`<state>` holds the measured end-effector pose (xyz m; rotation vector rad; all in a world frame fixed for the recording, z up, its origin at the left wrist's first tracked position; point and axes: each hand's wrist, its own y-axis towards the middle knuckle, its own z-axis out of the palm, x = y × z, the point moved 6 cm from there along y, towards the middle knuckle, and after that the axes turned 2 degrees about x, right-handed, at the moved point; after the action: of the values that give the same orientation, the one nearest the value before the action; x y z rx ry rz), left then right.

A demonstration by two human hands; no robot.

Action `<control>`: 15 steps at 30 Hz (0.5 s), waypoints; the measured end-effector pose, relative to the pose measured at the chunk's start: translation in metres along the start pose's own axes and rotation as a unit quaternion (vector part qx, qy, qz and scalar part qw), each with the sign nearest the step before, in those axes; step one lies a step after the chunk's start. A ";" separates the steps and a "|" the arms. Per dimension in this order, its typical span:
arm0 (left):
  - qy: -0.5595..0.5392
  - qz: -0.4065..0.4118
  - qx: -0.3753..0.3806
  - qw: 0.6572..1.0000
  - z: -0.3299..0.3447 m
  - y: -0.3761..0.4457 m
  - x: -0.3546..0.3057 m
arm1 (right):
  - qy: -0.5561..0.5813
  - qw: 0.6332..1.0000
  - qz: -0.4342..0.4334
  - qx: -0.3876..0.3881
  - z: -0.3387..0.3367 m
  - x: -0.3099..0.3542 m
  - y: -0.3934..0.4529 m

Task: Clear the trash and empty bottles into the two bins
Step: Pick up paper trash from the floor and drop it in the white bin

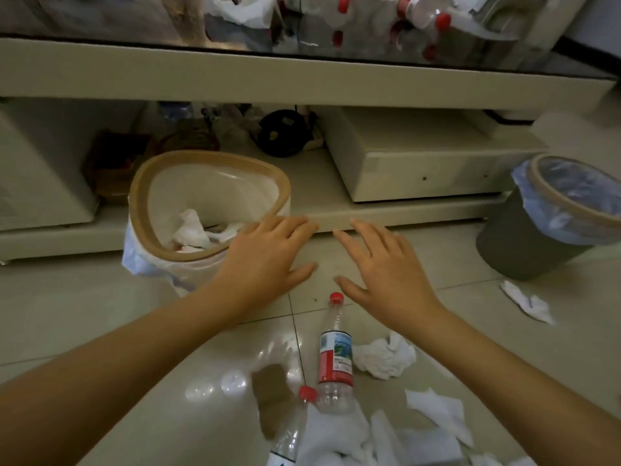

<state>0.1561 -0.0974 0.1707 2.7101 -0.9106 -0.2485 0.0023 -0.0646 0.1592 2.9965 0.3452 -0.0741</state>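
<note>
Left hand (268,260) and right hand (383,270), fingers spread wide, empty; bottle (334,351) at 6 o'clock, white bin (144,196) at 9 o'clock.

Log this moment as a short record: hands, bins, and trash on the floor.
left hand: open, fingers spread, holding nothing
right hand: open, fingers spread, holding nothing
white bin: wooden rim, crumpled tissues inside
grey bin: blue liner, contents unclear
upright bottle: red cap, clear, on floor
second bottle: red cap, partly under tissues
crumpled tissue: right of upright bottle
</note>
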 end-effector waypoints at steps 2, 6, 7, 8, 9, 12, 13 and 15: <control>-0.012 0.008 0.042 0.999 0.024 0.000 -0.019 | 0.006 0.999 0.027 0.018 0.015 -0.017 -0.019; -0.027 0.023 0.115 0.993 0.070 -0.001 -0.056 | 0.026 0.996 0.072 0.043 0.045 -0.045 -0.055; -0.023 0.031 0.131 0.991 0.081 -0.002 -0.065 | 0.029 0.996 0.076 0.048 0.053 -0.051 -0.064; -0.020 0.039 0.148 0.988 0.091 -0.003 -0.074 | 0.033 0.995 0.081 0.053 0.062 -0.057 -0.073; -0.017 0.046 0.164 0.985 0.101 -0.004 -0.083 | 0.038 0.994 0.085 0.061 0.072 -0.062 -0.082; -0.015 0.055 0.204 0.977 0.127 -0.005 -0.108 | 0.048 0.990 0.100 0.089 0.096 -0.078 -0.109; -0.015 0.056 0.214 0.975 0.136 -0.005 -0.116 | 0.047 0.988 0.106 0.099 0.102 -0.083 -0.118; -0.013 0.062 0.230 0.971 0.153 -0.006 -0.130 | 0.051 0.984 0.118 0.123 0.115 -0.093 -0.135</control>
<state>0.0191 -0.0438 0.0339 3.0513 -1.2759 -0.0499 -0.1233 0.0298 0.0355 3.2680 -0.0130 0.0650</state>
